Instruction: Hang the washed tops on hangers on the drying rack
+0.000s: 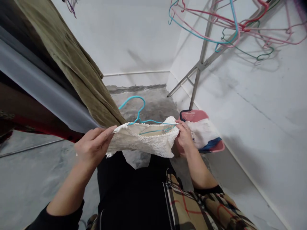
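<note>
A white textured top (148, 142), lacy in look, hangs in front of my body with its neck opening facing up. Inside that opening sits a blue clothes hanger (138, 116), its hook standing above the neckline. My left hand (94, 143) pinches the top's left shoulder between thumb and fingers. At the right shoulder, my right hand (185, 133) grips the fabric close to the hanger's end. Whether the fingers also press on the hanger through the cloth is hidden.
Hanging clothes (69, 64) crowd the left side. Below right, a pink basket (217, 147) holds white and blue cloth. Several empty hangers (240, 28) hang at upper right on a metal rack (200, 65) by the white wall. The floor (155, 99) is grey concrete.
</note>
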`<move>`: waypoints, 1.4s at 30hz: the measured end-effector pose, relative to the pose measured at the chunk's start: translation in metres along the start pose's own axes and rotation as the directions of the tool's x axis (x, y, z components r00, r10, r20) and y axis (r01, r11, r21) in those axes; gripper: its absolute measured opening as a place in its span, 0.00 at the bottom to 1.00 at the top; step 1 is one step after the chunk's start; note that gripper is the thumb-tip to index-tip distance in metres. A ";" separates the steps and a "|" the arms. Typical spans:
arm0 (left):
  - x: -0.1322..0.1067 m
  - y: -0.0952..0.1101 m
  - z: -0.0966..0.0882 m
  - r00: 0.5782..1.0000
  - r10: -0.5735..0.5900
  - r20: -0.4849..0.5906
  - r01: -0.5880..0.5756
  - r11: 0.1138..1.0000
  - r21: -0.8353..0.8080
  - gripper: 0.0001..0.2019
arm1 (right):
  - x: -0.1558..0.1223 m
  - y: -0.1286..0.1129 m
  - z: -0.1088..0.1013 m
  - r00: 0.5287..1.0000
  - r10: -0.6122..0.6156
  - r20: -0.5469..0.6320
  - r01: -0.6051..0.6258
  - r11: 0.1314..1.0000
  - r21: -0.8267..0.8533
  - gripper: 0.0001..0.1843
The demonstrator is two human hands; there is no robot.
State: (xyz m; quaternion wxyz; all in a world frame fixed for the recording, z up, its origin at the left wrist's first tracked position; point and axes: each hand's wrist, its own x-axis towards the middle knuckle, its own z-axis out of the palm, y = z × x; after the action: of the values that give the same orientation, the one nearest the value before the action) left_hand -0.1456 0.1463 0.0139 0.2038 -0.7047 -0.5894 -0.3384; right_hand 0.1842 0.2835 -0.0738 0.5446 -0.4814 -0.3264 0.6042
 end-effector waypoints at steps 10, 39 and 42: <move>0.005 0.003 0.004 0.968 -0.250 -0.020 0.237 0.937 -0.255 0.08 | -0.037 -0.067 -0.014 0.776 -0.210 0.595 0.542 0.704 -0.459 0.17; 0.037 0.019 0.005 0.974 -0.189 0.126 0.227 0.814 -0.535 0.12 | -0.044 -0.141 0.020 0.327 -0.431 0.841 0.924 -0.041 -0.380 0.14; 0.038 0.002 0.005 0.957 -0.282 0.062 0.277 0.837 -0.472 0.12 | -0.046 -0.158 0.009 0.281 -0.566 0.775 0.897 -0.131 -0.421 0.12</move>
State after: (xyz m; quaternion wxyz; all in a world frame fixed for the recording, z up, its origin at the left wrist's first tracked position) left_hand -0.1394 0.1757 0.0380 -0.0242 -0.6377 -0.5833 -0.5024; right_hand 0.2276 0.2707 0.0847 0.4050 -0.2798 -0.8705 -0.0045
